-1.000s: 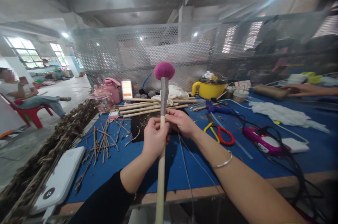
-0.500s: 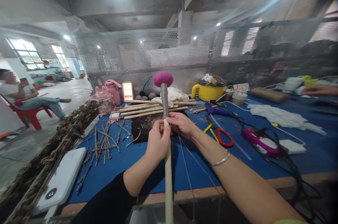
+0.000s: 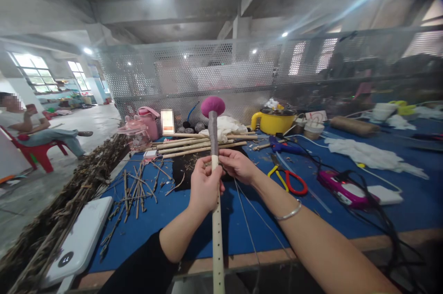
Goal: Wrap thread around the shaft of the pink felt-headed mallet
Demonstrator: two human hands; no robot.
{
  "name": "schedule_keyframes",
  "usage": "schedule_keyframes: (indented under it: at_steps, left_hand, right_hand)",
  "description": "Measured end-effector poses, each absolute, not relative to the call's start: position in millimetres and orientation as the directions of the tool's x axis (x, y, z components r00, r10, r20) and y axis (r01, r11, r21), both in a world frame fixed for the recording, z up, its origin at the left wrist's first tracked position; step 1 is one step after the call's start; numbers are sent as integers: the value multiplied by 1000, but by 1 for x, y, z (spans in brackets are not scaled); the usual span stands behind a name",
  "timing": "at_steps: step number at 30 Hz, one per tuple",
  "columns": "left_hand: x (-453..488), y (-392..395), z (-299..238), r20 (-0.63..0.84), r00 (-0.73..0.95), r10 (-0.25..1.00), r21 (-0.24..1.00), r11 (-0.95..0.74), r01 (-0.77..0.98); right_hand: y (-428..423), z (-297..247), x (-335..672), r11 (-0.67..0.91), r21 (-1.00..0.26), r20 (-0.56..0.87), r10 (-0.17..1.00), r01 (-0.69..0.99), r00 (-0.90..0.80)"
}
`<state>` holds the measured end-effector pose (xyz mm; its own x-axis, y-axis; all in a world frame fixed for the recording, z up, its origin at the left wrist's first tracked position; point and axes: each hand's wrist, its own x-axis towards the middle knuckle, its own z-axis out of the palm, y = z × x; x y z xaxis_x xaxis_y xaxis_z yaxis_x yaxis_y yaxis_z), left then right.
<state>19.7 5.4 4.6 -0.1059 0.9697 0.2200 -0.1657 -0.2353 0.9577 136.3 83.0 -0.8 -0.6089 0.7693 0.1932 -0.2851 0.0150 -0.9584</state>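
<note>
My left hand is closed round a pale wooden stick that stands nearly upright above the blue table. The stick's upper part is wrapped in grey thread and topped by a magenta ball. My right hand, a silver bangle on its wrist, pinches the stick just below the grey wrap. A thin thread hangs from my right hand toward me. Small holes run down the stick's lower part.
Bamboo sticks, loose twigs, red-and-yellow scissors, a blue glue gun, a pink device with cables, white cloth and a yellow pot lie on the table. A white box sits left. A person sits far left.
The stick has turned in my hands, so the row of holes now faces me. Another person's hand at the far right of the table has gone from view.
</note>
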Motion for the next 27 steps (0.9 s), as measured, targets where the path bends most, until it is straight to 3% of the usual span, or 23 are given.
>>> schedule_keyframes:
  at_steps: [6, 10, 13, 18, 22, 27]
  left_hand:
    - [17, 6, 3, 263, 68, 962, 926, -232, -298]
    - [14, 13, -2, 107, 206, 973, 973, -59, -225]
    - [13, 17, -6, 59, 104, 993, 995, -50, -84]
    - [14, 14, -9, 271, -106, 957, 958, -258, 125]
    - [14, 12, -6, 235, -101, 967, 970, -227, 86]
    - [18, 8, 1, 258, -53, 965, 959, -262, -106]
  right_hand:
    - [78, 3, 136, -59, -920, 211, 757, -387, -618]
    - [80, 5, 141, -42, -937, 166, 821, -347, -546]
    - [80, 6, 139, -25, -954, 130, 864, -297, -487]
    - [80, 2, 132, -7, -949, 162, 846, -314, -507]
    - [83, -3, 134, 19, -954, 182, 831, -300, -526]
    - [80, 3, 138, -32, -932, 191, 802, -360, -566]
